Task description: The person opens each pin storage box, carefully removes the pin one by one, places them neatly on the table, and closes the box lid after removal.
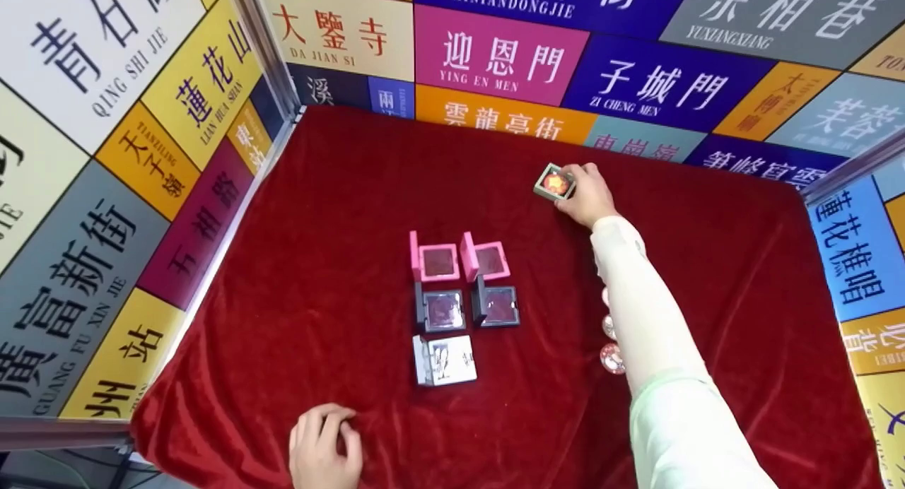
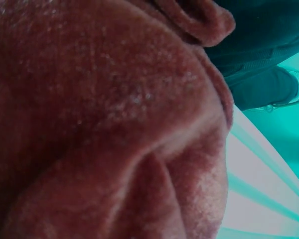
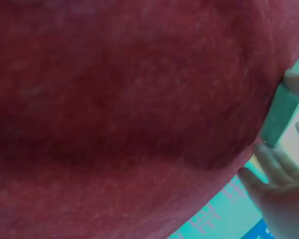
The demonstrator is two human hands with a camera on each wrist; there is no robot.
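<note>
My right hand (image 1: 590, 196) grips a small green square box (image 1: 543, 191) by its right side, at the back of the red cloth. Inside the box lies a round red-orange piece (image 1: 556, 184) with a yellow star shape. In the right wrist view, the thumb and fingers straddle the green box (image 3: 281, 114). At the front, my left hand (image 1: 325, 446) rests on the cloth with loosely bent fingers, holding nothing. The left wrist view shows cloth folds (image 2: 114, 109) but no hand.
Mid-table stand two pink cases (image 1: 439, 261) and two black cases (image 1: 445, 311), lids raised. A white case (image 1: 452, 360) with dark markings lies in front of them. Round red-and-white pieces (image 1: 612, 359) sit beside the right sleeve, partly covered. Sign-printed panels (image 1: 498, 54) enclose the table.
</note>
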